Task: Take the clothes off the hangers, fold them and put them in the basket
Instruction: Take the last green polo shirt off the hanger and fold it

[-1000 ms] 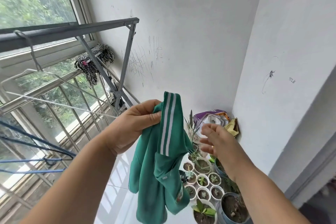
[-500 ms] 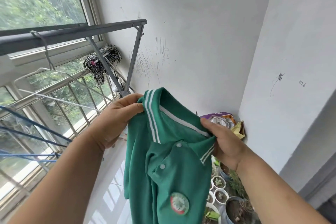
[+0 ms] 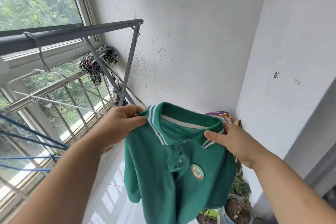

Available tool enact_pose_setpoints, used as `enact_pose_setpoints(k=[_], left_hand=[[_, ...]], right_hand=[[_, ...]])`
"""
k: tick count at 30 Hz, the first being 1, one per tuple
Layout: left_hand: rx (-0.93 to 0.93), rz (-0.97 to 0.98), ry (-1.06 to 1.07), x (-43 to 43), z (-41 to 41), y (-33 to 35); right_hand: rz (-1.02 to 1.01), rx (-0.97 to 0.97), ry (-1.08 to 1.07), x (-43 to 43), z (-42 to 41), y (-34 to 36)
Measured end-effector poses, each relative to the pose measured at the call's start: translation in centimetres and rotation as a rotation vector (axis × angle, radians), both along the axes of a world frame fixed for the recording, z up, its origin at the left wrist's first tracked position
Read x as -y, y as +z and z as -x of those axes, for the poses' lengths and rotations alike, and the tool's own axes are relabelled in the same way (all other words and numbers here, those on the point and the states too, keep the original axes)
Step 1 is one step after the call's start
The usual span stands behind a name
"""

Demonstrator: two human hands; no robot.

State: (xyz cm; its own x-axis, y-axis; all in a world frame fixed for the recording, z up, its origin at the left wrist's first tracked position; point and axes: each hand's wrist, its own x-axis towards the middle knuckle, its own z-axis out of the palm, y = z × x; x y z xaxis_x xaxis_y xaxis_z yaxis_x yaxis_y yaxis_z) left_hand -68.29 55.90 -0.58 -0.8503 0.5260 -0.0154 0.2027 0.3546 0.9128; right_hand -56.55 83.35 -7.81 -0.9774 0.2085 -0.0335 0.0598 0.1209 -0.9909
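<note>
A green polo shirt [image 3: 163,174] with a white-striped collar and a round chest badge hangs in front of me, front side facing me. My left hand [image 3: 120,125] pinches its left shoulder by the collar. My right hand [image 3: 234,142] grips the right shoulder, thumb on the collar. An empty grey wire hanger [image 3: 43,71] hangs from the grey drying rack bar [image 3: 72,32] at the left. Blue hangers [image 3: 27,151] show at the lower left. No basket is in view.
The rack's grey legs [image 3: 129,65] stand against the white wall. A black-and-white mop head [image 3: 96,63] lies over the window railing [image 3: 54,87]. Potted plants [image 3: 236,207] and a purple bag [image 3: 220,114] sit in the corner below the shirt.
My right hand reached in and took hold of the collar's right side. Both hands spread the bunched shirt open so its front and badge face me.
</note>
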Motion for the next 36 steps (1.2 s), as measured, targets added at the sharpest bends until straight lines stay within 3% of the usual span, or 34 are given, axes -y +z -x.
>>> enact_pose_setpoints(k=[10,17,22,28,32,36], left_hand=[[0.113,-0.087,-0.254,0.3,0.0,0.1],[-0.050,-0.060,-0.044,-0.3,-0.3,0.7],[-0.070,-0.008,-0.063,0.3,-0.3,1.1],[-0.096,0.067,-0.078,0.6,-0.3,0.8],[-0.085,0.074,-0.125,1.0,0.0,0.5],[0.056,-0.027,-0.217,1.4,0.2,0.2]], right_hand=[[-0.222,-0.107,-0.178,-0.2,-0.2,1.6],[-0.314,-0.258,-0.220,0.0,0.1,2.1],[-0.427,-0.191,-0.157,-0.1,0.1,2.2],[-0.434,0.051,0.139,-1.0,-0.3,2.4],[-0.251,-0.071,0.060,-0.5,-0.5,2.3],[-0.336,-0.076,0.007,-0.3,-0.2,2.2]])
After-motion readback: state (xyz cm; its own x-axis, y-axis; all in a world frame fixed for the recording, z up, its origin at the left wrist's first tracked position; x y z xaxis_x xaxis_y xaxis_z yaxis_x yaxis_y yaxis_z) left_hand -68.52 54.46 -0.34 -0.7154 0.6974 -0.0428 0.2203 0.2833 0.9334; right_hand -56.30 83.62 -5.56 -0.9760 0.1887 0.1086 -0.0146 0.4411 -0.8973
